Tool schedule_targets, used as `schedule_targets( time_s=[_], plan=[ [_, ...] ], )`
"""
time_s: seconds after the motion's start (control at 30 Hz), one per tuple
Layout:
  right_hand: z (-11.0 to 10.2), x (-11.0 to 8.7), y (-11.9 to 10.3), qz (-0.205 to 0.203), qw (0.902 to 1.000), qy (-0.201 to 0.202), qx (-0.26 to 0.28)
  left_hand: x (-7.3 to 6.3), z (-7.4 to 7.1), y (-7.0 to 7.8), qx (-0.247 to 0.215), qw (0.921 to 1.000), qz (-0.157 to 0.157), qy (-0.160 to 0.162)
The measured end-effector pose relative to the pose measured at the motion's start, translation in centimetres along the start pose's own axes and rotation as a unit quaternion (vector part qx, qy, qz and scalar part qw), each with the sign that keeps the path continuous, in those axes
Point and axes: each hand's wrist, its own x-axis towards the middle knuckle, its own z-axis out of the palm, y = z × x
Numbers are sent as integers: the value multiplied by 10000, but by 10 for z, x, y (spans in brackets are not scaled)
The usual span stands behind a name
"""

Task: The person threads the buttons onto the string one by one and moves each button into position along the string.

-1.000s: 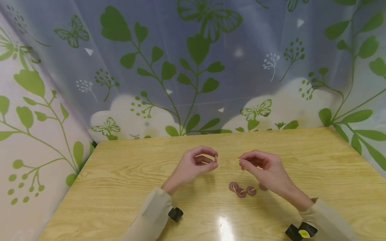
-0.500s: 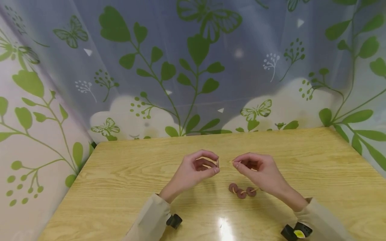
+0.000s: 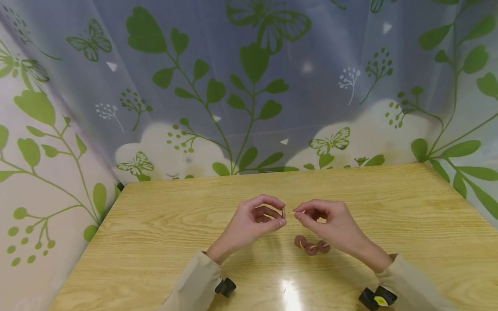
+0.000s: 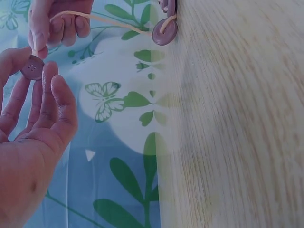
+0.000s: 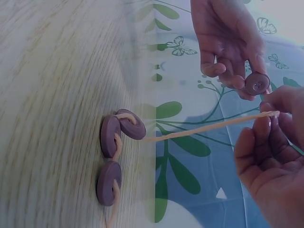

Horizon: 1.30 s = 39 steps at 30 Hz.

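My left hand (image 3: pixel 254 220) pinches a brown four-hole button (image 4: pixel 32 68) between thumb and fingertips, its face turned toward the right hand. Just to its right, my right hand (image 3: pixel 332 220) pinches a pale orange cord (image 5: pixel 204 129) near its end, and a short tip points at the button. In the left wrist view the cord tip meets the button's edge area; whether it enters a hole cannot be seen. The cord runs down to several strung brown buttons (image 3: pixel 311 249) lying on the table, below the right hand. Part of the cord is hidden behind that hand.
The wood-grain table (image 3: pixel 175 216) spreads around both hands. A curtain (image 3: pixel 295 99) with leaf and butterfly prints hangs behind its far edge and along the sides. Dark wrist devices sit on both sleeves (image 3: pixel 194 280).
My right hand has moved left with the cord tip, closing the gap to the button. The left hand has shifted slightly right and down, still holding the button. The strung buttons stay nearly in place.
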Motion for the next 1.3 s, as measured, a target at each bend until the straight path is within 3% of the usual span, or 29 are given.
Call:
schedule_targets(
  time_s=[0.63,1.0,1.3],
  plan=[
    [6,-1,-1,-128,9997,-116,-190,-1,5,1,-3,9999,-55,-87],
    [5,-2,0,-224,9995,-144,-154,0,6,0,115,9997,-205,-23],
    [4,-2,0,-263,9994,-197,-77,2,9,-2,-19,9998,-144,153]
  ],
)
